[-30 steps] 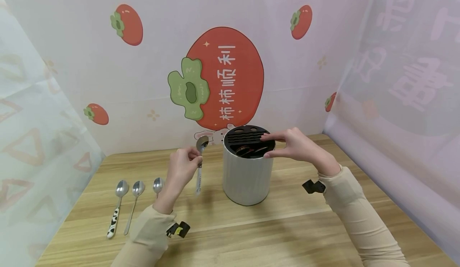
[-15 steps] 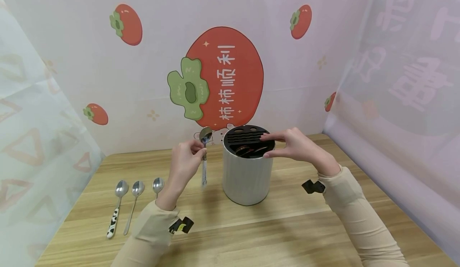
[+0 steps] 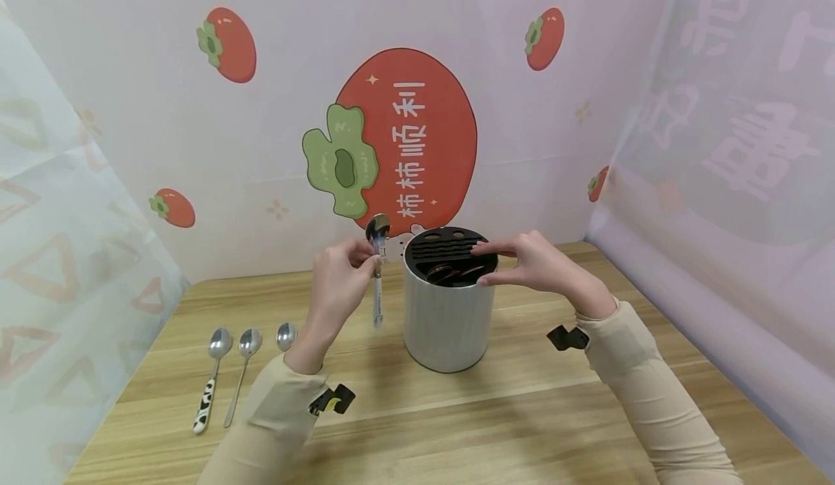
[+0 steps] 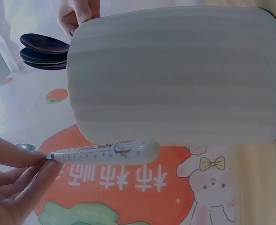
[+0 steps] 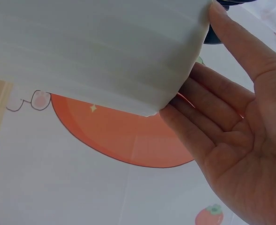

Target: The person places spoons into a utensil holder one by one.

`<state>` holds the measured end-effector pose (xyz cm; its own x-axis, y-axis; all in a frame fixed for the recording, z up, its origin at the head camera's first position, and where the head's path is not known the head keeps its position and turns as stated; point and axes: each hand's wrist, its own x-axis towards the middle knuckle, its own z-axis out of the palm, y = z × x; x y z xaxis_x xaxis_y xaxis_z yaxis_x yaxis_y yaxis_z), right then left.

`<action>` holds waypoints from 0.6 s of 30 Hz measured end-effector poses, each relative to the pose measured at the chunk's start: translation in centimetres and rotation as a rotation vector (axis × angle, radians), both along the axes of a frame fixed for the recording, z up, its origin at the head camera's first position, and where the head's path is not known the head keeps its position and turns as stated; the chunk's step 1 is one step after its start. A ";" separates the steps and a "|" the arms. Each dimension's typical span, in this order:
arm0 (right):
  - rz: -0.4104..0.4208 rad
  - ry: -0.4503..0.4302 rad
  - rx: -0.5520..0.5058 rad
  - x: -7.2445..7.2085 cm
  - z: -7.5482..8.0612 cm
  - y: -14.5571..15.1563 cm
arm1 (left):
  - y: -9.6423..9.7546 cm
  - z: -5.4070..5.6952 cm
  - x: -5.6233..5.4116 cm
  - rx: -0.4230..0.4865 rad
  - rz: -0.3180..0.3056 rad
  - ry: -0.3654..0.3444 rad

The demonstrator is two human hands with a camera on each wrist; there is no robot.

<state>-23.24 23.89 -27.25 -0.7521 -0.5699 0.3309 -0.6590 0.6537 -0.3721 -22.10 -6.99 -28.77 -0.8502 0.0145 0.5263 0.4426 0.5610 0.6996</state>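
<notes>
A spoon (image 3: 378,296) with a white printed handle is held upright in the air, bowl up, just left of the utensil holder. My left hand (image 3: 339,278) pinches it by the neck between thumb and fingers; the left wrist view shows lettering on its handle (image 4: 105,153). The utensil holder (image 3: 446,325) is a light grey ribbed cylinder with a black slotted top (image 3: 443,256). Dark spoons (image 4: 44,50) stick out of it. My right hand (image 3: 538,264) rests its thumb and fairly straight fingertips on the holder's right rim.
On the wooden table (image 3: 424,434) at left lie a spoon with a cow-print handle (image 3: 204,405), a plain metal spoon (image 3: 236,387) and a third spoon (image 3: 286,336), partly hidden by my left wrist. A fabric backdrop (image 3: 274,108) with persimmon prints stands behind.
My left hand has lifted the white-handled spoon higher and moved it right, closer to the utensil holder. The right hand stays on the rim.
</notes>
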 end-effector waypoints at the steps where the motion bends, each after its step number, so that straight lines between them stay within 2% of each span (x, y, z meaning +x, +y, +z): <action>1: 0.003 0.002 -0.001 0.0 0.0 0.0 | 0.1 0.2 0.0 0.006 -0.005 0.005; 11: 0.006 0.006 -0.006 0.0 0.1 -0.1 | 0.6 1.4 -0.1 0.025 -0.030 0.041; 18: 0.001 -0.001 -0.006 0.0 0.0 -0.1 | 0.9 2.1 -0.2 0.040 -0.019 0.067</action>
